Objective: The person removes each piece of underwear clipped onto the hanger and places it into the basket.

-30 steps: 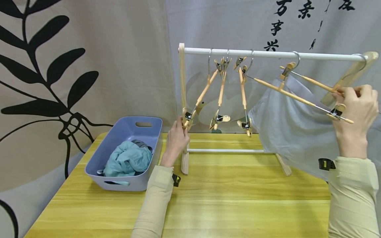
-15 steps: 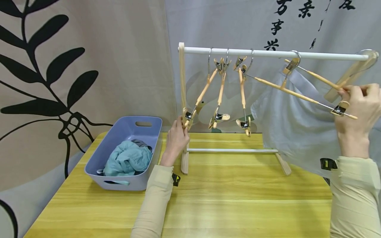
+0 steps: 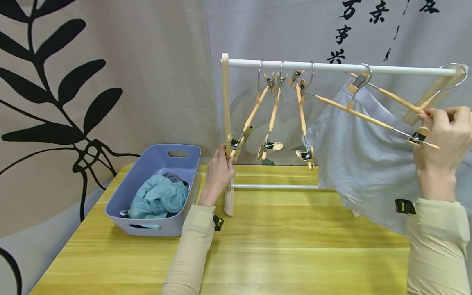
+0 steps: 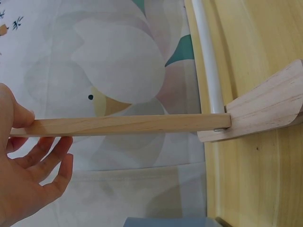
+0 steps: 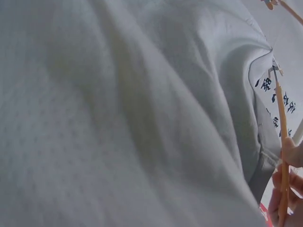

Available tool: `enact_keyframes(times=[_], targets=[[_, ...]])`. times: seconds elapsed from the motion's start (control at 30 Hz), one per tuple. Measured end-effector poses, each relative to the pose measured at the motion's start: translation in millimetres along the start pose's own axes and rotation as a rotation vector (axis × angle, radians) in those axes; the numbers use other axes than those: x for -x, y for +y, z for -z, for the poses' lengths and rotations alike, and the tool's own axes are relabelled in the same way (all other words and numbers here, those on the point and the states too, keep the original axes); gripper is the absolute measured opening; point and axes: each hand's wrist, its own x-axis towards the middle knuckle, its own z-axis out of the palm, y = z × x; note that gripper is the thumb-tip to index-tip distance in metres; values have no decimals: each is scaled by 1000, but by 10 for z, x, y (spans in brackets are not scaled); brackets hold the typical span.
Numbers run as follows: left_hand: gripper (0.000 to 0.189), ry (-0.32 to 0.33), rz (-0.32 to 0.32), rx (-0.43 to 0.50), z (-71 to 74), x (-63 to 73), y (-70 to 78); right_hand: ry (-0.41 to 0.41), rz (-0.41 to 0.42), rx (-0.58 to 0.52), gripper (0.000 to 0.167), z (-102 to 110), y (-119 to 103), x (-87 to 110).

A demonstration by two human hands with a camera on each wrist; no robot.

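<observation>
My left hand (image 3: 219, 174) grips the left wooden post (image 3: 226, 106) of a small clothes rack; in the left wrist view its thumb and fingers (image 4: 57, 153) are around the post (image 4: 128, 124). At the right, my right hand (image 3: 442, 149) pinches the wooden bar of a clip hanger (image 3: 401, 100). From that hanger hangs a pale grey-blue garment (image 3: 363, 164), which fills most of the right wrist view. The hanger's hook (image 3: 465, 78) is by the rod's right end; I cannot tell whether it catches the rod. Another clip hanger (image 3: 363, 119) crosses in front of the garment.
Several bare clip hangers (image 3: 300, 108) hang along the white rod (image 3: 273, 63). A blue-grey basket (image 3: 127, 180) with a crumpled teal garment (image 3: 158, 196) stands on the wooden table (image 3: 295, 254), left of the rack. A patterned cloth hangs behind.
The right hand has shifted slightly right with the hanger, and its hook has moved outward at the rod's right end. The garment has swayed. My left hand stays on the post.
</observation>
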Motion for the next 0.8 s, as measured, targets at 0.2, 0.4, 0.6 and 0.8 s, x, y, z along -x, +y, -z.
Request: enact_keyframes(times=[0.2,0.4,0.6,0.8], targets=[[41,-6,0,-6,-4,-3,-4,7,-18,-7,47,8,-28,4],[41,-17,4,-8,5,-1,10,11,-23,-2,51,22,-42,12],[44,-24,10,-11,7,0,9,14,-49,1,51,21,-64,13],[42,-17,1,-7,4,1,8,17,-70,10,50,14,-73,15]])
